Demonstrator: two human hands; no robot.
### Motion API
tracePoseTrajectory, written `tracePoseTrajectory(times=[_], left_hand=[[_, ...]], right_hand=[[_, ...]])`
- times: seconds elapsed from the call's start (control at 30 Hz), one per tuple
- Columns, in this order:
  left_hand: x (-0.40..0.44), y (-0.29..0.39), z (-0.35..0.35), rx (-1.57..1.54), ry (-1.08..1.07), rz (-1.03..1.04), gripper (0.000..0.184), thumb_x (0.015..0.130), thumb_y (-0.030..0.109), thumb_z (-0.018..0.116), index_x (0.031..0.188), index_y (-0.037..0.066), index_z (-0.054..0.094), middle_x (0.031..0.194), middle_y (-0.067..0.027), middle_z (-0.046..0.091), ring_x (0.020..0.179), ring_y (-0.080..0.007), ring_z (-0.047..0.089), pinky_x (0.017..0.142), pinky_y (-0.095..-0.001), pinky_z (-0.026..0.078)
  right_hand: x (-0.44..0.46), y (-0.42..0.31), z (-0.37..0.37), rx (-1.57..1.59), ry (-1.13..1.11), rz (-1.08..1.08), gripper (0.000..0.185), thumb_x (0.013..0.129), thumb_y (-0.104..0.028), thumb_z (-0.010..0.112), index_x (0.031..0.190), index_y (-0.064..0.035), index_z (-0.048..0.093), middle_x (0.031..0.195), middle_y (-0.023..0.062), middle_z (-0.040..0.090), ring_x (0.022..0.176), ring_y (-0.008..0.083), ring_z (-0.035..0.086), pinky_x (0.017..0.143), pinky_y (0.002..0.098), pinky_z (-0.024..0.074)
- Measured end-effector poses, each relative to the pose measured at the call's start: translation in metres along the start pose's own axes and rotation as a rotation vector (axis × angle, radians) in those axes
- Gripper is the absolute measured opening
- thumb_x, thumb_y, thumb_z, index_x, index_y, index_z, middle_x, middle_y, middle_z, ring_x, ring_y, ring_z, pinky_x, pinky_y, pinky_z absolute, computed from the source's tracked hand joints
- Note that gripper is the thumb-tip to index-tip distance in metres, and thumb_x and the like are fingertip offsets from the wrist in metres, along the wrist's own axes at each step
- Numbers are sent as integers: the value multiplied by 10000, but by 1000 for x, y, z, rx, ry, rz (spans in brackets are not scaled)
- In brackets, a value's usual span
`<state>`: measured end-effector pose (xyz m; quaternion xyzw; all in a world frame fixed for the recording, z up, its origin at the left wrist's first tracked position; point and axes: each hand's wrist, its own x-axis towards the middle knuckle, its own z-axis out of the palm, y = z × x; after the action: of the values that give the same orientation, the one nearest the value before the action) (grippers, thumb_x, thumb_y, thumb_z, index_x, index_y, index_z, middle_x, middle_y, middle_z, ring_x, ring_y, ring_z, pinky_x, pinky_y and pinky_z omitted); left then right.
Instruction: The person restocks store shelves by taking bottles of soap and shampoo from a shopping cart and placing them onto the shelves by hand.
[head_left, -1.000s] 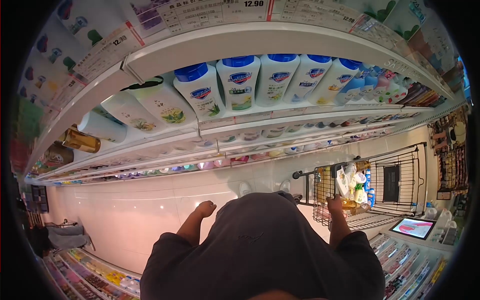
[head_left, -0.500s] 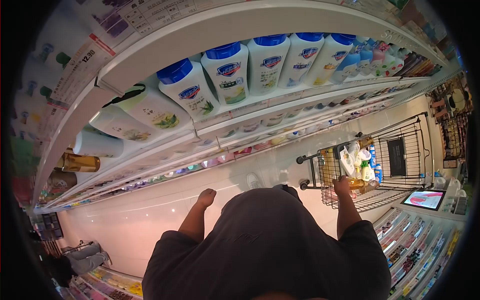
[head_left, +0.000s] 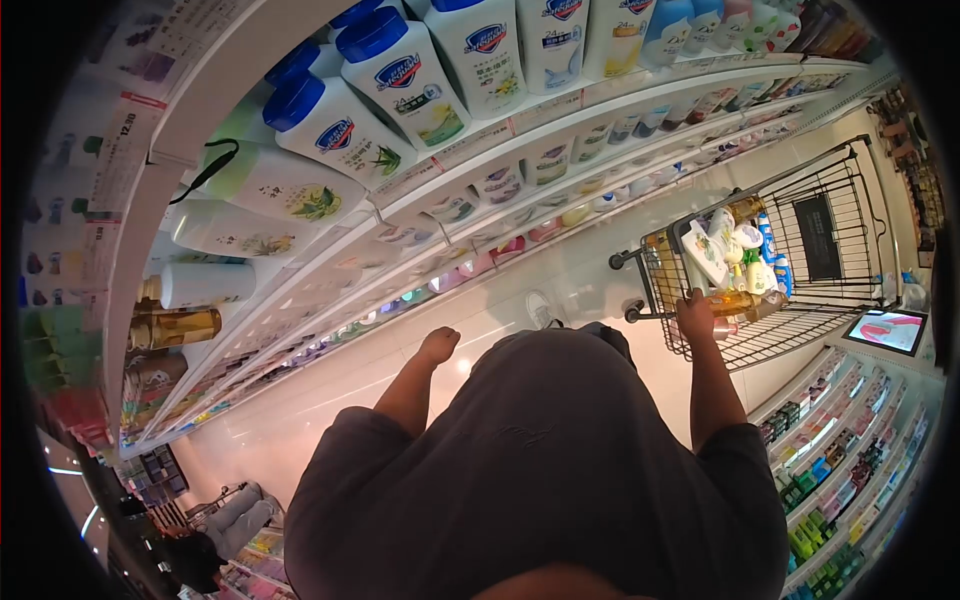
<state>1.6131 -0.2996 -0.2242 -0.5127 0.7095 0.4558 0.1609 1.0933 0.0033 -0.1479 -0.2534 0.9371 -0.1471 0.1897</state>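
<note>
My left hand point(head_left: 440, 345) hangs in the air over the aisle, its fingers curled closed with nothing visible in them. On the other side, my right hand point(head_left: 695, 314) is closed at the near edge of a black wire shopping cart point(head_left: 822, 237) and appears to grip it. Just beyond those fingers lies a bottle of amber liquid point(head_left: 735, 303) inside the cart; whether the hand touches it cannot be made out. White and yellow bottles point(head_left: 708, 252) and blue-and-white packs point(head_left: 768, 238) are also in the basket.
A long shelf point(head_left: 420, 185) curves along the front, with blue-capped Safeguard bottles point(head_left: 405, 85) and tilted white-green bottles point(head_left: 290, 185). At right stand more product shelves point(head_left: 830, 470) and a lit screen point(head_left: 886, 331). Another person point(head_left: 240, 522) is at lower left.
The view has shifted, so the shelf bottles sit higher and the cart sits further right and up. My right hand stays at the cart; my left hand remains closed in the air.
</note>
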Motion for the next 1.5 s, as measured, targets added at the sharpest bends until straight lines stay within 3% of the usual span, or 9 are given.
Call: tracePoseTrajectory(times=[0.07,0.4,0.67,0.9,1.07,1.13,1.23,1.33,1.5], left_hand=[[2,7,-5,66,20,83,462,909,370,484,1041,-26,684,1157,-244,644,1093,-398,599,956,-442,462],[-36,18,14,21,56,115,459,903,358,488,1061,-26,684,1172,-235,646,1105,-397,595,967,-447,456],[-122,-43,46,20,50,89,452,898,340,459,1017,-30,690,1092,-262,660,1062,-414,607,946,-464,463],[-209,-125,79,58,-61,-7,468,884,356,460,942,-43,698,1015,-267,675,993,-423,628,889,-478,484],[-251,-147,74,103,-21,4,463,915,336,424,974,-38,688,1066,-264,661,1038,-417,607,928,-473,464],[-249,-169,75,157,-54,-27,434,918,336,519,1118,-17,672,1134,-202,669,1036,-325,635,912,-408,489],[-250,-193,73,-5,-6,-41,426,921,331,532,1133,-13,667,1119,-179,677,959,-283,657,871,-394,509],[-252,-207,71,-127,65,-63,449,923,350,479,1065,-25,682,1124,-236,659,1083,-387,605,950,-446,461],[-253,-258,40,-229,67,-103,447,930,350,491,1101,-21,673,1146,-229,656,1106,-377,601,965,-431,456]], right_hand=[[-11,-10,0,24,-18,5,310,845,-253,572,982,20,524,879,309,638,867,491,613,789,556,464],[-63,-31,30,24,-47,-182,264,859,-216,592,958,8,494,832,301,634,798,512,605,754,573,462],[-123,-42,51,235,-100,-305,496,866,-230,594,1284,16,495,1084,318,621,999,479,606,883,526,462],[-189,-71,52,159,-182,-211,453,910,-169,493,1316,26,448,1072,329,613,994,484,602,862,520,468],[-215,-92,68,159,-174,-196,377,921,-161,482,1245,30,485,1015,324,619,949,487,605,831,528,470],[-226,-97,74,159,-127,-212,352,923,-159,479,1220,31,496,998,322,621,932,488,606,819,528,472],[-242,-112,81,141,-125,-223,313,927,-169,482,1165,32,514,972,316,625,912,486,610,797,531,476],[-250,-118,101,101,-107,-213,306,931,-198,476,1138,24,520,963,309,631,901,482,614,785,538,477],[-272,-137,125,-35,-38,-174,312,926,-248,476,1101,0,545,875,281,654,841,473,632,770,554,478]])
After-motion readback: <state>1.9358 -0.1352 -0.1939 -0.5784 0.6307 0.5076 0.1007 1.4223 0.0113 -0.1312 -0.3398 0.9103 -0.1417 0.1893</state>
